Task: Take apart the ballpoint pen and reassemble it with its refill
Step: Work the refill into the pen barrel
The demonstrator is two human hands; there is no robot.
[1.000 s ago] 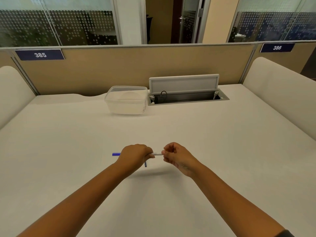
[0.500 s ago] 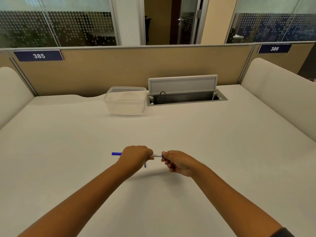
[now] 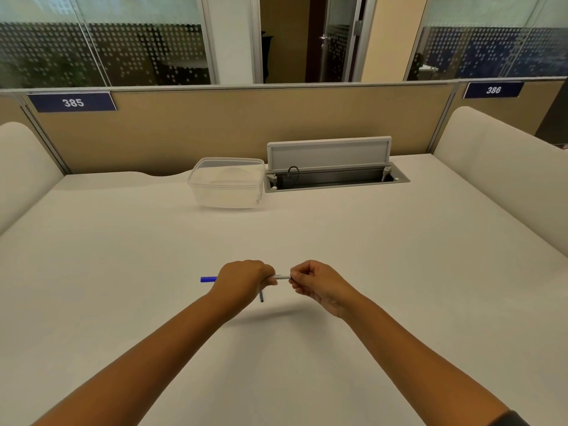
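My left hand [image 3: 246, 279] is closed around a ballpoint pen held level above the white desk [image 3: 368, 272]. The pen's blue end [image 3: 208, 279] sticks out to the left of that fist. A short pale stretch of the pen barrel [image 3: 282, 276] shows between the two hands. My right hand [image 3: 316, 285] pinches the barrel's right end with fingertips. A thin dark blue piece [image 3: 261, 296], perhaps the refill or clip, hangs down below the left hand; which part it is I cannot tell. The pen's middle is hidden inside the left fist.
A clear plastic container [image 3: 226, 183] stands at the back of the desk. Right of it, an open cable hatch [image 3: 335, 170] with a raised lid is set into the desk. A tan partition [image 3: 246, 124] closes the far edge; padded side panels flank the desk.
My right hand dipped and then rose again at the pen's right end. The left hand and the pen stayed nearly still.
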